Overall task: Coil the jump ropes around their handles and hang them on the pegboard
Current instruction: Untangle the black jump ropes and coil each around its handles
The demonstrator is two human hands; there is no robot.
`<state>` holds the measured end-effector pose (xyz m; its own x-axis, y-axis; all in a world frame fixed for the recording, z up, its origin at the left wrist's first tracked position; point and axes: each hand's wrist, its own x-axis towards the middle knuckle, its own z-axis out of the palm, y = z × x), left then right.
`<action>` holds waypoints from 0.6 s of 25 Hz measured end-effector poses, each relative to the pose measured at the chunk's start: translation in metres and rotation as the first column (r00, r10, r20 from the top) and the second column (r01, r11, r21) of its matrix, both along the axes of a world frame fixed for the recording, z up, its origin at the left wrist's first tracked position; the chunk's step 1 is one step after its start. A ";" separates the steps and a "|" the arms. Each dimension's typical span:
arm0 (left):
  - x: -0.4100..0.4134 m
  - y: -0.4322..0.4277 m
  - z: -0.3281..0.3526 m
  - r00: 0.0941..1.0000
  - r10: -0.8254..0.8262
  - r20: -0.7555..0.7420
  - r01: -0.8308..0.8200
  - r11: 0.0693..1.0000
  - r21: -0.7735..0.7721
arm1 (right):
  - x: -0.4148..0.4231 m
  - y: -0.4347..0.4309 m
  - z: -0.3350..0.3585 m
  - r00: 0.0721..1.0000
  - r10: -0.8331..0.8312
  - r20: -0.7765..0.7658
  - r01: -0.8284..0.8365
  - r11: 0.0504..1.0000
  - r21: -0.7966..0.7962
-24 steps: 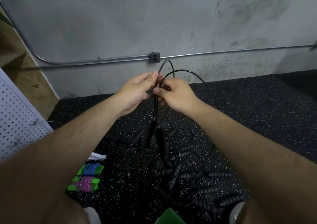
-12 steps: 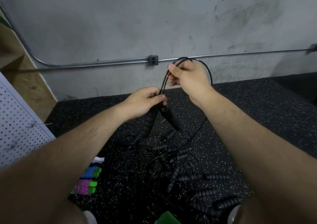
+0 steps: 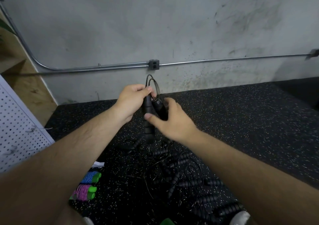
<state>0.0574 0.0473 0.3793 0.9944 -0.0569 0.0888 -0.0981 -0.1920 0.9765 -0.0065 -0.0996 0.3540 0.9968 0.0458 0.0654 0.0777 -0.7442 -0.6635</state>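
You hold a black jump rope (image 3: 151, 107) up in front of the wall, its two ribbed foam handles side by side and pointing down, thin black cord looping out of their tops in a small arc. Below, on the speckled floor, lies a tangled pile of black ropes (image 3: 176, 169) with many ribbed handles strewn toward the near right (how many ropes, you cannot tell). To the near left of the pile lie two coiled ropes, a blue one (image 3: 90, 177) farther and a pink one (image 3: 83, 192) nearer, both with green handles. The white pegboard (image 3: 15, 131) stands at the far left edge
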 end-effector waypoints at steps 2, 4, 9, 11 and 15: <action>0.000 0.000 -0.001 0.995 0.041 -0.092 -0.048 0.996 -0.079 | -0.006 0.012 -0.010 0.999 -0.050 0.022 0.052 0.989 -0.140; 0.000 0.000 -0.003 0.984 0.050 -0.174 -0.076 0.986 -0.149 | -0.005 0.020 -0.015 0.997 -0.067 0.047 0.075 0.976 -0.205; -0.004 0.010 -0.008 0.968 -0.010 -0.249 -0.004 0.998 -0.055 | 0.011 0.010 -0.010 0.997 -0.027 0.075 0.047 0.958 -0.283; -0.006 0.024 -0.008 0.999 0.030 -0.045 -0.001 0.836 0.549 | 0.018 -0.002 -0.003 0.997 0.019 0.073 0.013 0.914 -0.406; -0.011 0.035 -0.012 0.913 -0.310 0.264 -0.073 0.514 0.854 | 0.026 -0.017 0.006 0.989 0.148 -0.006 -0.126 0.821 -0.557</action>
<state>0.0462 0.0824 0.3672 0.8767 -0.4086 0.2540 -0.4671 -0.8491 0.2467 0.0199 -0.1168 0.3599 0.9749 0.2213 0.0227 0.2224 -0.9653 -0.1370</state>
